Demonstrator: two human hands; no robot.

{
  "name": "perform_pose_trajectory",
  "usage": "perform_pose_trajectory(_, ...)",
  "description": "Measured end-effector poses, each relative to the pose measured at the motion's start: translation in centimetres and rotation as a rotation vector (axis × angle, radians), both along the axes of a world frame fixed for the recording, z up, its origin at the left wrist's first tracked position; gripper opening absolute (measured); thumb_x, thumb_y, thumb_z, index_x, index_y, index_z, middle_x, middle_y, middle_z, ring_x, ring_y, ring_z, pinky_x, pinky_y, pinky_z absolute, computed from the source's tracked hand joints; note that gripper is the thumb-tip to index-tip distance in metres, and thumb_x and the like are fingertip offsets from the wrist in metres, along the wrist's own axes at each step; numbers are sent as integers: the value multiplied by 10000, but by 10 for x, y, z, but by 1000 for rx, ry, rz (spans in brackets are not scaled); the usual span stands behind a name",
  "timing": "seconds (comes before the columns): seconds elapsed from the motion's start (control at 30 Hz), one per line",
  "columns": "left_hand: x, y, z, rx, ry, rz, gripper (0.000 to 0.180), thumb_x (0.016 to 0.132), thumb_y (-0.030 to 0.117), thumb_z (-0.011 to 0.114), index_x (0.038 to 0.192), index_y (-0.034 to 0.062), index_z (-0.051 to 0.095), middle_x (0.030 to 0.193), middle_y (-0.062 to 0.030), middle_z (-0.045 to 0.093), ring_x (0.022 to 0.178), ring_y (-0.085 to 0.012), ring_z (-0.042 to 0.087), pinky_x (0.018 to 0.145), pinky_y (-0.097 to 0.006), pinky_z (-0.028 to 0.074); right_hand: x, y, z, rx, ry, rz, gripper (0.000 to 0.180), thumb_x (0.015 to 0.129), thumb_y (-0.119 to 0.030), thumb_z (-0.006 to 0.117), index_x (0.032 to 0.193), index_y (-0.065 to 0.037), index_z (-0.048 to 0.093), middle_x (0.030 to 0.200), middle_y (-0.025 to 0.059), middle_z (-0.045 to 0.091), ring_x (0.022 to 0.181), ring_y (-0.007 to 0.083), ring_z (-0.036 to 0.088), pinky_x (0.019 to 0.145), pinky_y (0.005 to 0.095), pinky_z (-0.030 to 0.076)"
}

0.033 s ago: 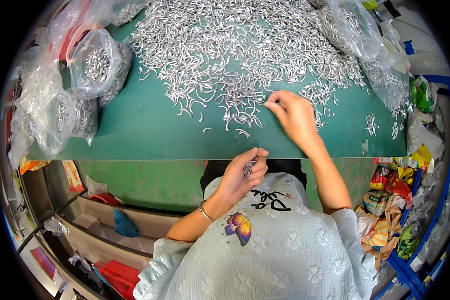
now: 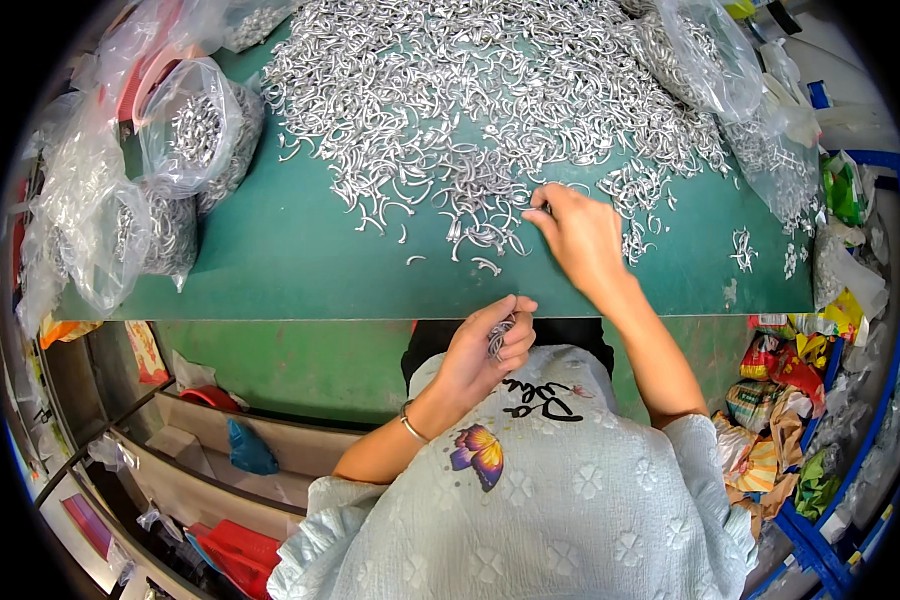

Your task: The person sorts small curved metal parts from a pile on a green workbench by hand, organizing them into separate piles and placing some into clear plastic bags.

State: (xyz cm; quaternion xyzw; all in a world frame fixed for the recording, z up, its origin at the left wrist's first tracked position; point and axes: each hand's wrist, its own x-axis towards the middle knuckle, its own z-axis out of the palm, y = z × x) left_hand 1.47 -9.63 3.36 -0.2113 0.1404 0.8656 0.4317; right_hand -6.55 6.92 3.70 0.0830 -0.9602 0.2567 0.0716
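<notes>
Many small curved silver metal pieces (image 2: pixel 440 110) lie in a wide loose heap on the green tabletop (image 2: pixel 300 270). My right hand (image 2: pixel 582 240) is over the near edge of this heap, thumb and forefinger pinched together. Whatever is between those fingertips is too small to make out. Close to my body, just off the table's front edge, my left hand (image 2: pixel 482 355) curls around a small bunch of curved metal pieces (image 2: pixel 500 338). A few single pieces lie in front of the heap, near the middle of the table.
Clear plastic bags of metal pieces (image 2: pixel 202 135) stand at the left, and another bag (image 2: pixel 700 60) lies at the far right. Small clusters of pieces (image 2: pixel 743 250) sit near the right edge. Below left is an open drawer-like compartment (image 2: pixel 270 460); colourful packets (image 2: pixel 770 400) fill the right side.
My right hand has shifted very slightly, its fingers drawn a little closer together at the heap's edge. My left hand stays where it was.
</notes>
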Motion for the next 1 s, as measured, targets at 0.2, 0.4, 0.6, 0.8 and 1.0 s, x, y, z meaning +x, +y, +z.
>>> perform_pose_trajectory(0.2, 2, -1, -1, -7, -4, 34, 238, 954, 228, 406, 964, 33, 543, 612, 15, 346, 512, -69, 306, 440, -200, 279, 2, 21, 26, -125, -308, 30, 129, 796, -156, 641, 763, -52, 573, 532, 91, 505, 452, 249, 481, 463, 342, 371)
perform_pose_trajectory(0.4, -1, 3, 0, 34, 16, -5, 245, 952, 231, 410, 981, 29, 545, 622, 7, 356, 522, -75, 317, 452, -205, 289, 3, 8, 5, 106, -12, 35, 164, 805, -211, 637, 829, -66, 564, 560, 108, 556, 514, 294, 554, 470, 387, 396)
perform_pose_trajectory(0.6, -6, 11, 19, -258, -108, 191, 294, 953, 253, 423, 1061, 6, 540, 743, -38, 497, 657, -125, 462, 529, -233, 379, 22, 14, 48, -147, -450, 104, 128, 792, -187, 646, 815, -78, 584, 587, 111, 571, 522, 283, 567, 475, 392, 401)
perform_pose_trajectory(0.8, -12, 16, 23, -244, -163, 253, 285, 961, 280, 417, 987, 29, 550, 680, -12, 454, 615, -117, 434, 519, -230, 367, 32, 0, 49, -242, -337, 74, 186, 757, -198, 686, 848, -71, 585, 521, 90, 526, 444, 244, 525, 438, 376, 374)
perform_pose_trajectory(1.0, 2, -1, 6, -51, -28, 112, 286, 964, 314, 405, 871, 72, 526, 606, 34, 309, 535, -76, 296, 465, -205, 279, 22, -16, 5, 9, -86, 78, 134, 790, -121, 661, 875, -62, 575, 473, 29, 399, 404, 126, 351, 412, 253, 311)
